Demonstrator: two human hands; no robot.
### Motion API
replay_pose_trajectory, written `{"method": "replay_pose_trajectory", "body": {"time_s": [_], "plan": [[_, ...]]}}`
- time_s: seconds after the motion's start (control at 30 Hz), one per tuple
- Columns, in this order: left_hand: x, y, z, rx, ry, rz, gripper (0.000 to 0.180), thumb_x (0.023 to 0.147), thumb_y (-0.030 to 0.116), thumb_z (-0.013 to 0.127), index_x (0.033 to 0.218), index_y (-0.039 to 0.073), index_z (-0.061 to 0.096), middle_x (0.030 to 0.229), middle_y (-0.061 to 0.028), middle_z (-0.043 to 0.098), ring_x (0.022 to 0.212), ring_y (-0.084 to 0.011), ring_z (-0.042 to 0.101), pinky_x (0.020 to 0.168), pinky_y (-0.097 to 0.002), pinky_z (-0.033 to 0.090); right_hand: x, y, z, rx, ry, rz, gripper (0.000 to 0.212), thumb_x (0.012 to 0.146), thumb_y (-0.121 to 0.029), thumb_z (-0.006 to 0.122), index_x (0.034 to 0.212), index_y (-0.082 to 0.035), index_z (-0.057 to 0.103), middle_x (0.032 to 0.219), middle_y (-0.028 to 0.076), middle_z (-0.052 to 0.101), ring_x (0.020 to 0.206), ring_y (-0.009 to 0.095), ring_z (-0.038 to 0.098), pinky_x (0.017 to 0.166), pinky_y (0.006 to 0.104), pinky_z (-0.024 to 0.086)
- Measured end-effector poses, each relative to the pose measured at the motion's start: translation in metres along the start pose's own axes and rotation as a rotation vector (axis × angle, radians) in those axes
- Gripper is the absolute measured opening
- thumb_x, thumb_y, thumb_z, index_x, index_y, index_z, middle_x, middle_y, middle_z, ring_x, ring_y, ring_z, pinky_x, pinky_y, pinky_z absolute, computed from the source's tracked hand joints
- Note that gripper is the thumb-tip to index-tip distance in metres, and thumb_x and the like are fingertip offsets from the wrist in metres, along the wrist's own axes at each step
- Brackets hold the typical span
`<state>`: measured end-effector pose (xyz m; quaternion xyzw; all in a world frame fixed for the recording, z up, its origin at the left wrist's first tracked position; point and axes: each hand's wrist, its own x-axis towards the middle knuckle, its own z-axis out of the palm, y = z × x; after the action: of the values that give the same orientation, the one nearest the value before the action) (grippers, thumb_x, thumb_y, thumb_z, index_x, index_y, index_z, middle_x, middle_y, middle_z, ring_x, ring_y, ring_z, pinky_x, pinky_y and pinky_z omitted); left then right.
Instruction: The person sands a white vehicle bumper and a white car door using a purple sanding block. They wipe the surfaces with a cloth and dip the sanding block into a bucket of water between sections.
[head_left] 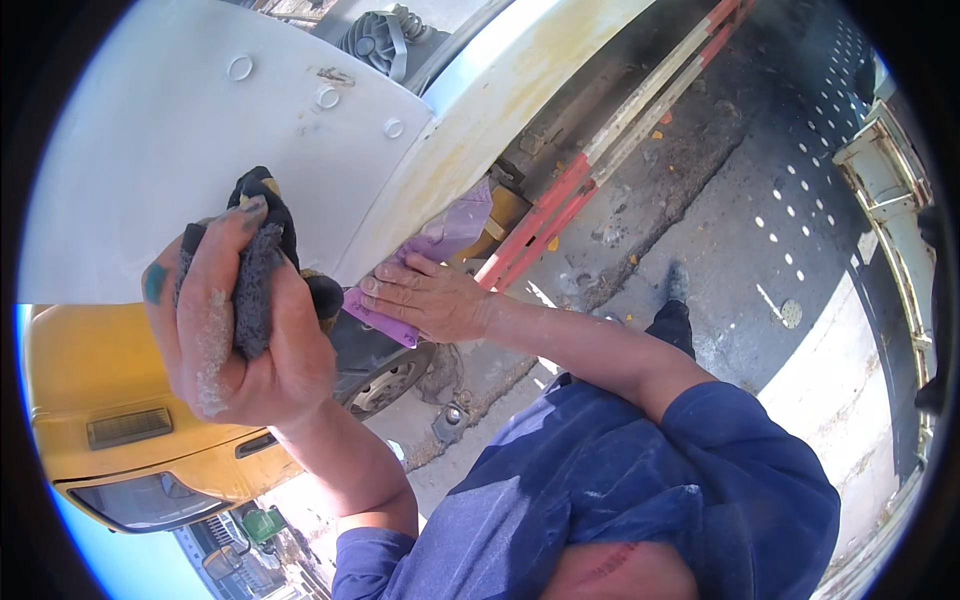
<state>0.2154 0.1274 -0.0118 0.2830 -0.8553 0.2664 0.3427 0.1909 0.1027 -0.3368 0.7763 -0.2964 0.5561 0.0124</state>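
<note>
Raised over the corner of the white panel [240, 120], my left hand [215, 350] is closed round a dark grey, rough-textured spongy block [258, 295]. A black item with yellow patches [280, 215] shows beyond its fingers; I cannot make out what it is. My right hand [430, 300] reaches across to the panel's lower corner. Its fingers lie bent over a creased purple sheet [455, 225], pressing it at the panel's edge. One end of the sheet sticks out below the fingers. Round marks and a small brownish patch show on the panel.
A yellow vehicle [130, 370] stands at the lower left, its wheel [390, 385] near my arms. A red-and-white bar [600, 150] slants over the stained concrete ground [660, 240]. At the right is a worn metal frame [890, 200]. A finned mechanical part [375, 45] sits behind the panel.
</note>
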Motion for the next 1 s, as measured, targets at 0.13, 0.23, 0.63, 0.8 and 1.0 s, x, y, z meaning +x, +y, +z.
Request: {"method": "replay_pose_trajectory", "body": {"time_s": [0.13,0.23,0.63,0.8,1.0], "plan": [[-0.017,-0.006,-0.005,0.033,0.039,-0.036,0.036,0.074,-0.002,0.076,0.109,-0.005,0.085,0.1,-0.0185,0.084,0.095,-0.0356,0.076,0.094,-0.0435,0.061,0.009,0.061,-0.053,-0.246,-0.084,-0.156,0.06,0.103,-0.03,0.069,0.163,-0.022,0.066,0.175,-0.004,0.058,0.163,0.022,0.051,0.14,0.0519,0.026],[-0.033,-0.009,-0.013,0.083,0.026,-0.075,0.035,0.074,-0.002,0.077,0.108,-0.004,0.086,0.1,-0.0182,0.084,0.096,-0.0349,0.076,0.094,-0.0438,0.061,0.007,0.142,-0.109,-0.335,0.075,-0.053,0.061,0.106,-0.032,0.067,0.165,-0.015,0.064,0.179,0.014,0.052,0.17,0.037,0.042,0.141,0.0624,0.02],[-0.04,-0.008,-0.025,0.037,0.035,-0.094,0.037,0.072,-0.004,0.077,0.109,-0.006,0.084,0.099,-0.0191,0.083,0.092,-0.0325,0.075,0.086,-0.0406,0.062,-0.008,0.051,-0.044,-0.169,-0.22,-0.19,0.066,0.106,-0.035,0.064,0.17,-0.023,0.057,0.181,-0.004,0.049,0.17,0.018,0.04,0.144,0.0524,0.015],[-0.069,-0.016,-0.036,0.011,0.067,-0.195,0.038,0.072,-0.007,0.074,0.108,-0.007,0.083,0.1,-0.02,0.082,0.091,-0.0322,0.075,0.086,-0.0413,0.062,-0.011,0.15,-0.124,-0.425,-0.211,-0.251,0.067,0.101,-0.041,0.073,0.164,-0.023,0.064,0.176,-0.002,0.056,0.168,0.022,0.044,0.142,0.0573,0.019],[-0.056,-0.007,-0.023,-0.022,0.065,-0.157,0.041,0.068,-0.009,0.074,0.108,-0.008,0.083,0.099,-0.0204,0.08,0.09,-0.034,0.075,0.084,-0.0421,0.063,0.04,0.059,-0.066,-0.258,-0.2,-0.39,0.07,0.105,-0.027,0.063,0.174,-0.024,0.051,0.183,-0.006,0.045,0.171,0.014,0.036,0.144,0.0486,0.018]]}}
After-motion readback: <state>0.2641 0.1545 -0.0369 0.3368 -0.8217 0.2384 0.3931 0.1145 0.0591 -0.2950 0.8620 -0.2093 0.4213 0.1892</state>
